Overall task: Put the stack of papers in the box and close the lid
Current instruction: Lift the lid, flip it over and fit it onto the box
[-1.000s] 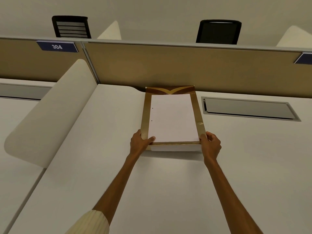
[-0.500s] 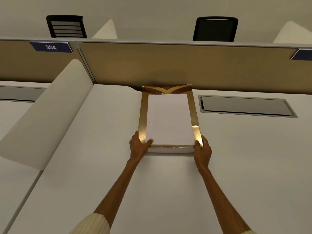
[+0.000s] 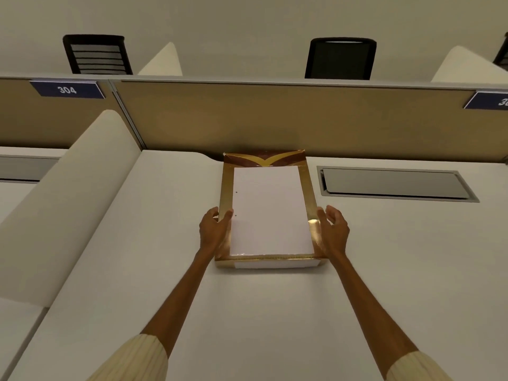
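A shallow gold box [image 3: 226, 185] lies on the white desk, its brown and gold lid flap [image 3: 265, 158] standing open at the far end. A white stack of papers [image 3: 268, 210] lies flat inside the box. My left hand [image 3: 213, 229] grips the box's left rim, thumb over the edge. My right hand [image 3: 334, 229] is beside the right rim with its fingers spread, palm against the side.
A tan partition [image 3: 275, 116] rises just behind the box. A grey cable hatch [image 3: 395, 184] is set in the desk to the right. A curved white divider [image 3: 68, 193] stands on the left. Two black chairs [image 3: 341, 57] are beyond the partition.
Both hands have slid from the box's near corners forward along its sides. The right hand's fingers have opened. The box sits a little nearer to me.
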Demonstrator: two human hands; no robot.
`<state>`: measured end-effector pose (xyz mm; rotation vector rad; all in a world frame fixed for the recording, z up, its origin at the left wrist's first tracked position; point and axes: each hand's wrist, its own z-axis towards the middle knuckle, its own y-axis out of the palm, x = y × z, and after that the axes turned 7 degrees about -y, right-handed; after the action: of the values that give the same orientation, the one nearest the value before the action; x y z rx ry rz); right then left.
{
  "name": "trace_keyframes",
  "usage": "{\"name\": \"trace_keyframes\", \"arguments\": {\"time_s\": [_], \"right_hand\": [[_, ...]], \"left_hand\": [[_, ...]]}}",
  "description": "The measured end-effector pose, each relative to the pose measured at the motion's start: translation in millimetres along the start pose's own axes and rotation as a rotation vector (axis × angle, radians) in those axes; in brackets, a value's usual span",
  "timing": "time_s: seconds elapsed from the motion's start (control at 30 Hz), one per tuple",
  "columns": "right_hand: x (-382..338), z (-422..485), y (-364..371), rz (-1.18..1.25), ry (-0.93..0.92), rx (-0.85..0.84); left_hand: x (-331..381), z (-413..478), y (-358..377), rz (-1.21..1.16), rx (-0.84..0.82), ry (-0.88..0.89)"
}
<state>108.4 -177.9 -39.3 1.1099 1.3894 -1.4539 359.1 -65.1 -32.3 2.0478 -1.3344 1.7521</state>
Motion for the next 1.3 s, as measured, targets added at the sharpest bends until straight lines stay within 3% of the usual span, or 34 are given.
{"name": "trace_keyframes", "arguments": {"time_s": [0.2, 0.4, 0.57, 1.3], "right_hand": [[-27.0, 69.1, 40.3, -0.035, 0.032, -0.057], [-31.0, 115.4, 73.2, -0.113, 0.038, 0.011], [-25.9, 139.6, 85.5, -0.091, 0.138, 0.09], [-14.0, 134.7, 93.1, -0.184, 0.084, 0.192]], "left_hand": [[38.6, 57.0, 16.3, 0.038, 0.053, 0.032], [59.9, 105.4, 30.3, 0.114, 0.126, 0.021], [63.7, 133.4, 34.9, -0.007, 0.23, -0.08], [48.7, 145.8, 40.5, -0.029, 0.242, 0.085]]}}
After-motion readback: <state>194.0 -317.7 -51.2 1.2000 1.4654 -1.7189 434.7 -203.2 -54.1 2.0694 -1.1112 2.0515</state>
